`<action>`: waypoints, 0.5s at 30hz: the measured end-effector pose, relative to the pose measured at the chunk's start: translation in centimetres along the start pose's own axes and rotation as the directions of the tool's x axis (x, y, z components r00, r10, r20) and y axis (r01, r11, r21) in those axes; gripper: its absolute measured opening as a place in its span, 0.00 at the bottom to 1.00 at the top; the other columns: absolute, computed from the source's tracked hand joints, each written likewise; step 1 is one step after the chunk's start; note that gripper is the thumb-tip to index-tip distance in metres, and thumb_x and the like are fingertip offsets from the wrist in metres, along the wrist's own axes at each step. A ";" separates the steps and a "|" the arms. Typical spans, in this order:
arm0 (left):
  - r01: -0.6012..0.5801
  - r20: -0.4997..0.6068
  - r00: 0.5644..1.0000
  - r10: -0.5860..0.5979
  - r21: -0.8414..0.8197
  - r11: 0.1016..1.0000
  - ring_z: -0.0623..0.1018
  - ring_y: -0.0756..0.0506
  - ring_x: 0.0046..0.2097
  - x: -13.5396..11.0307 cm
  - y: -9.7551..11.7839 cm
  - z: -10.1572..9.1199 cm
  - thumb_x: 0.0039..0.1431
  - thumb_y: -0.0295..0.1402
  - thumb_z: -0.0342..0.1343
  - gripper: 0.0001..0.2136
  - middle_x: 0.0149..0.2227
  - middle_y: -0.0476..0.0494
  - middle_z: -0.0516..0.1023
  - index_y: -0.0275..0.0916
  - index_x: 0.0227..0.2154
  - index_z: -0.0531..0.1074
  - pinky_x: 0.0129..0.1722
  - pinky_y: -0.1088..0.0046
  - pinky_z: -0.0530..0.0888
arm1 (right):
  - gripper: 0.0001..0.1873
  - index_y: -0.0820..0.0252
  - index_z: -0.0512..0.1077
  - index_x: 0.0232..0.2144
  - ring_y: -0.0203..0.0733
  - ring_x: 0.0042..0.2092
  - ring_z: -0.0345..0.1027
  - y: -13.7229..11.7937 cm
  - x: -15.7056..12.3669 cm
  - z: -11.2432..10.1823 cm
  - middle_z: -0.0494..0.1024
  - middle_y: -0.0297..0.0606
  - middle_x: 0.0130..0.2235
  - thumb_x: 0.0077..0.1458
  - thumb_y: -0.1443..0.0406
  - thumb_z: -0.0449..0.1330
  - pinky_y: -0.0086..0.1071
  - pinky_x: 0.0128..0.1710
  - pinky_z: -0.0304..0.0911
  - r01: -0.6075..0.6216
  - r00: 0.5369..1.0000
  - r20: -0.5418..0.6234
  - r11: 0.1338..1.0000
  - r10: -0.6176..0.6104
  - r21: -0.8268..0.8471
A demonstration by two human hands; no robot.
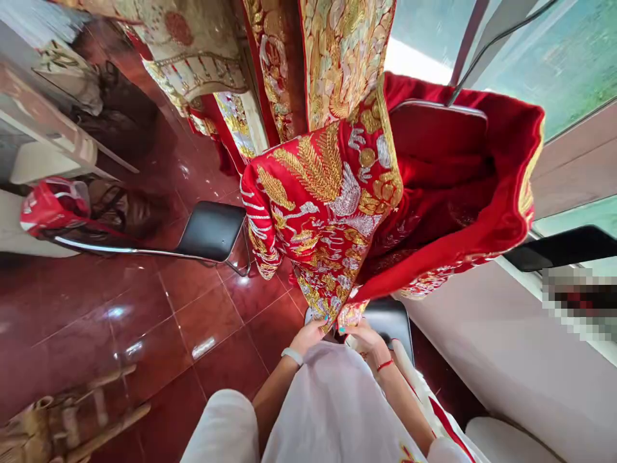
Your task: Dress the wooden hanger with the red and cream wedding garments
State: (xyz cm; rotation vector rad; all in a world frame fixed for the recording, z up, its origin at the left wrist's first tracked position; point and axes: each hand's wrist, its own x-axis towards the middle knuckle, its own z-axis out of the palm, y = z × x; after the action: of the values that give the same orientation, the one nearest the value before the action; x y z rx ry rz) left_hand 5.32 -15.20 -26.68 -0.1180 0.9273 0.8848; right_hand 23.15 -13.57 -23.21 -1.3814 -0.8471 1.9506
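A red jacket with gold and silver embroidery drapes over the back of a chair, its red lining turned up and gaping toward me. Its embroidered front edges come down to my waist. My left hand, with a pale band at the wrist, pinches the lower corner of one edge. Beside it, my right hand, wearing a red string bracelet, grips the opposite edge. The two hands are close together, a small gap between them. Both thumbnails show a turquoise colour. The fingers beneath the cloth are hidden.
More embroidered garments hang just beyond the jacket. A black-seated chair stands on the red tiled floor at left, near a red and white bag. Bamboo furniture is at lower left. A pale wall with windows runs along the right.
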 end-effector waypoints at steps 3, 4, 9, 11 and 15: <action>0.017 0.019 1.000 -0.018 0.015 1.000 0.83 0.45 0.40 -2.1 0.1 0.0 0.47 0.20 0.64 0.19 0.36 0.46 0.84 0.40 0.43 0.74 0.51 0.67 0.74 | 0.23 0.52 0.77 0.28 0.53 0.34 0.75 -0.5 -2.0 0.7 0.79 0.39 0.29 0.30 0.48 0.74 0.48 0.36 0.72 -0.037 0.999 -0.004 0.999 0.037 -0.010; 0.012 0.035 0.999 -0.013 0.027 1.000 0.83 0.44 0.41 -2.7 0.2 0.0 0.48 0.21 0.64 0.19 0.37 0.45 0.84 0.41 0.44 0.74 0.51 0.67 0.74 | 0.23 0.52 0.77 0.28 0.53 0.34 0.74 -0.7 -2.4 0.9 0.79 0.39 0.29 0.30 0.48 0.74 0.48 0.35 0.71 -0.044 0.999 -0.013 0.999 0.044 -0.013; -0.049 0.063 0.997 0.041 0.130 0.990 0.81 0.43 0.47 -4.5 0.9 0.4 0.47 0.23 0.64 0.19 0.43 0.45 0.84 0.44 0.44 0.75 0.52 0.64 0.73 | 0.27 0.53 0.75 0.26 0.48 0.29 0.72 -0.6 -3.0 1.5 0.78 0.35 0.26 0.25 0.45 0.74 0.44 0.31 0.70 -0.043 0.999 -0.008 0.998 0.044 0.046; -0.052 0.045 0.998 0.045 0.162 0.985 0.81 0.43 0.47 -4.8 1.0 0.6 0.46 0.23 0.64 0.19 0.43 0.46 0.84 0.44 0.43 0.76 0.52 0.64 0.73 | 0.26 0.54 0.76 0.27 0.47 0.30 0.72 -0.3 -2.9 1.8 0.79 0.36 0.28 0.27 0.46 0.74 0.43 0.32 0.71 -0.018 0.999 -0.028 0.996 0.020 0.084; -0.087 0.022 0.996 0.084 0.203 0.975 0.80 0.43 0.50 -5.3 1.1 1.3 0.48 0.25 0.63 0.17 0.44 0.46 0.84 0.44 0.43 0.75 0.54 0.64 0.73 | 0.27 0.53 0.77 0.33 0.49 0.38 0.74 0.2 -2.7 2.9 0.82 0.38 0.36 0.29 0.48 0.75 0.44 0.40 0.72 0.081 0.993 -0.097 0.980 -0.064 0.184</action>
State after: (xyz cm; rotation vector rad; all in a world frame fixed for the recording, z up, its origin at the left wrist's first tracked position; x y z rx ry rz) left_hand 3.87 -17.16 -21.70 0.1045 1.0110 0.8633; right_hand 21.14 -16.25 -21.12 -1.2986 -0.6442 1.8468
